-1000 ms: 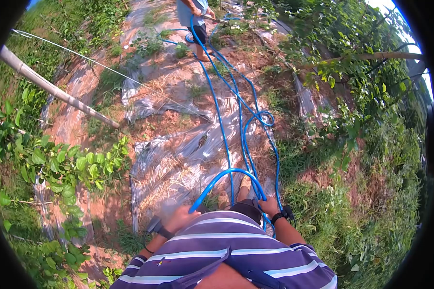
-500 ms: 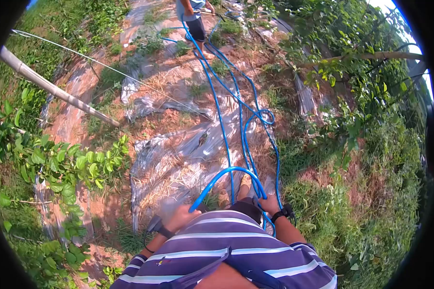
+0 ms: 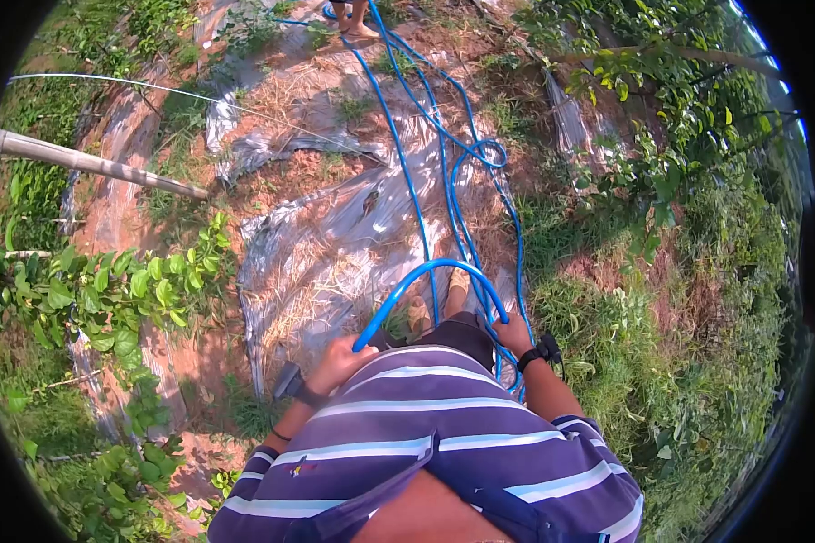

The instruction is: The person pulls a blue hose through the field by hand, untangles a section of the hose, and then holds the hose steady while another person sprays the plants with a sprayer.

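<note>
A blue hose (image 3: 439,263) arches up in front of my waist, running between my two hands. My left hand (image 3: 340,358) is closed round one end of this arch, close to my shirt. At the other end my right hand (image 3: 513,334) grips the hose, with more lengths of it hanging just below and beside that hand. From there several strands stretch forward along the ground, and one makes a small loop (image 3: 491,153). Where the part in my left hand continues is hidden by my body.
Ahead stand another person's bare feet (image 3: 360,31), beside the hose. Torn plastic sheeting (image 3: 335,237) and dry straw cover the soil. A bamboo pole (image 3: 100,163) and a thin line (image 3: 154,86) slant in from the left. Leafy plants (image 3: 127,290) border the left, taller greenery (image 3: 670,172) the right.
My view has tipped further down, so the other person's body has left the top and only lower legs and feet show. Both my hands keep their hold on the hose.
</note>
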The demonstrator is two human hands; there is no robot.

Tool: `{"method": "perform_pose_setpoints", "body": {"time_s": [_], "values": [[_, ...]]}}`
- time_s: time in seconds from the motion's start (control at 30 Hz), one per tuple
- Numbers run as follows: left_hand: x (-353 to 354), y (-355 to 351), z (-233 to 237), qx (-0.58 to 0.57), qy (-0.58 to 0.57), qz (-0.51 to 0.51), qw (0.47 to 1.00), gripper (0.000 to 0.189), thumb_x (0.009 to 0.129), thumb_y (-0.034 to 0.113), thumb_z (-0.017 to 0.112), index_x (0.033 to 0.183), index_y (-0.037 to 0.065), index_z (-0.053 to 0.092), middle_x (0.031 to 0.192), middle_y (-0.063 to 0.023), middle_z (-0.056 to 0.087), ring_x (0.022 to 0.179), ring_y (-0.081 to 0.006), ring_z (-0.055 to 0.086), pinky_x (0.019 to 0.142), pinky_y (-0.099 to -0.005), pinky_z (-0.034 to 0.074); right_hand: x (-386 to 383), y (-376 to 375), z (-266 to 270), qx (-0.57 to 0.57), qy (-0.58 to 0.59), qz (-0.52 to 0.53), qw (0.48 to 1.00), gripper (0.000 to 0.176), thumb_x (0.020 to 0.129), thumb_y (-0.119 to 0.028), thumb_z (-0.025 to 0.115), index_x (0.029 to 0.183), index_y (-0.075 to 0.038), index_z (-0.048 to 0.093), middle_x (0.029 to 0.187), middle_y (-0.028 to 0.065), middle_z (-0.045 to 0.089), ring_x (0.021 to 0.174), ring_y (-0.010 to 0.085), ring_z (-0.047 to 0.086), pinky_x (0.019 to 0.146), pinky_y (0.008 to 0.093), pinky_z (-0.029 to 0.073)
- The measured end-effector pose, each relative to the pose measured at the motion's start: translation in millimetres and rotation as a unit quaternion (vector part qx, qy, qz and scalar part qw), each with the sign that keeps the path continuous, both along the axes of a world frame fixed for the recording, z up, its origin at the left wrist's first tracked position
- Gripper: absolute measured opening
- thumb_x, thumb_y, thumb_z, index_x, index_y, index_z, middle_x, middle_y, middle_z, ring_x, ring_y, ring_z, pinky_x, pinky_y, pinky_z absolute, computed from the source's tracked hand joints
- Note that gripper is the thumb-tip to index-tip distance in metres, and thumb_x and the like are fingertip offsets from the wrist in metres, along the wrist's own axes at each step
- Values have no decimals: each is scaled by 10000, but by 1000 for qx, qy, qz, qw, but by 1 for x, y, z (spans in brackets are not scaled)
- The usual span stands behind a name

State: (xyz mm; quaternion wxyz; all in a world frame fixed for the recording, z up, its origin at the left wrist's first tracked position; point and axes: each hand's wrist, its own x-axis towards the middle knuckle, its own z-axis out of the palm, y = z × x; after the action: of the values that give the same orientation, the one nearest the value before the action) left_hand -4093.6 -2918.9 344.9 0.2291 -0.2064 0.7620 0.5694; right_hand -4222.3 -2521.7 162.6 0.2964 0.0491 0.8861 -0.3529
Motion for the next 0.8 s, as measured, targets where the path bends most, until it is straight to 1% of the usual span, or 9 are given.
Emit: {"method": "perform_pose_setpoints", "body": {"time_s": [0.1,0.3,0.37,0.5,0.6,0.63,0.7,0.77,0.8], "values": [[-6,3,3,3,21,10,1000,349,893,319,732,843,-19,667,685,14,587,668,-69,525,572,-282,441,0,9,-8,-5,7,-13,1000,218,777,-221,700,751,-6,678,673,174,662,660,303,677,647,426,506],[-33,9,21,7,3,-3,1000,358,875,353,727,816,13,632,668,10,536,658,-80,502,590,-288,425,-2,42,-2,42,-4,-30,999,209,774,-235,712,766,-27,688,695,159,670,673,291,673,659,422,508],[-43,11,11,-70,-68,-40,994,345,863,341,723,803,16,626,666,1,543,648,-90,498,585,-303,423,-7,58,-1,59,-12,-38,997,204,778,-231,714,784,-29,688,700,147,676,671,284,671,661,421,508],[-68,16,-9,4,-76,-15,997,338,854,333,708,792,11,628,658,-25,553,649,-101,509,588,-323,433,-30,101,-7,87,11,-21,996,184,788,-212,686,809,-30,680,689,147,663,664,278,664,647,416,507],[-98,24,12,-52,-83,8,995,335,849,328,697,785,3,645,651,-49,587,645,-111,525,590,-339,446,-71,127,-23,122,1,-24,992,181,791,-207,664,810,-28,681,693,155,661,656,275,662,637,414,505],[-106,22,11,-67,-67,-10,995,338,844,329,698,785,-2,655,651,-55,604,643,-112,531,590,-340,450,-94,116,4,124,34,-8,992,207,792,-229,664,816,-23,680,680,149,654,636,265,647,627,412,497],[-126,16,8,-84,-52,-29,995,342,839,329,700,785,-7,666,652,-62,622,641,-113,537,590,-341,454,-147,120,-9,106,41,-12,993,240,786,-250,672,874,-30,708,800,236,684,770,395,680,734,468,529],[-147,17,5,-84,-48,-3,995,308,832,297,712,778,-3,667,650,-50,622,630,-114,537,584,-330,449,-220,85,57,94,91,-16,991,225,787,-241,670,841,-23,689,725,199,660,663,334,646,656,429,503],[-171,25,46,-27,-58,40,997,295,832,268,730,738,4,637,641,-16,585,621,-93,513,561,-312,422,-262,74,82,43,98,-31,994,208,785,-217,676,819,-11,670,673,166,627,611,264,599,614,397,469]]}}
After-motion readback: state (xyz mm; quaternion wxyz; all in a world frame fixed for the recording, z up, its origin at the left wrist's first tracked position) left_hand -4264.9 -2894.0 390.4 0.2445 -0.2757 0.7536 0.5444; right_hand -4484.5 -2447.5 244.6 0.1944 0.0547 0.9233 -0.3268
